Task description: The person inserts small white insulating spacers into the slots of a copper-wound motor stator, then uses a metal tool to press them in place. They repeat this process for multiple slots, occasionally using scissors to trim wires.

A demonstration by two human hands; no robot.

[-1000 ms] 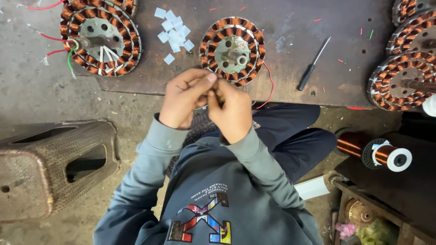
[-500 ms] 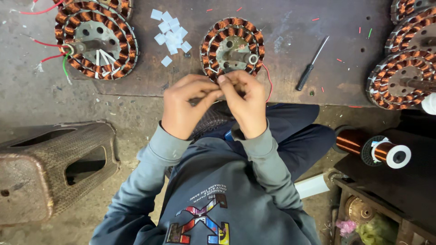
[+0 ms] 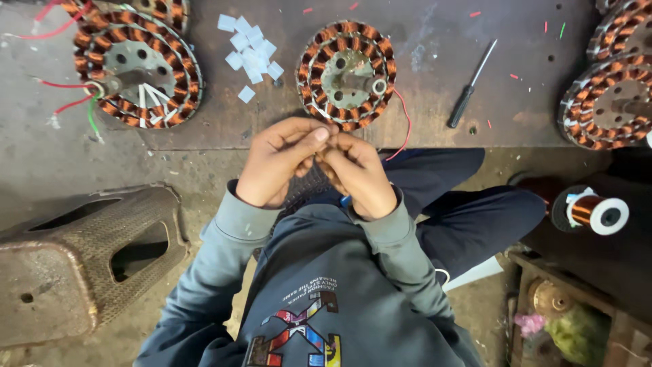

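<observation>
Far left, a worn stool (image 3: 75,265) stands on the floor. On the counter (image 3: 435,75) above it lies a wound stator (image 3: 136,68), then loose white slips (image 3: 248,44). Left hand (image 3: 278,163) and right hand (image 3: 356,173) meet fingertip to fingertip, pinching something too small to identify, just below the middle stator (image 3: 346,73). Further right: screwdriver (image 3: 471,85), copper spool (image 3: 591,212).

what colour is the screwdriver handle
Black, on the screwdriver lying on the board; the head view shows it best.
</observation>
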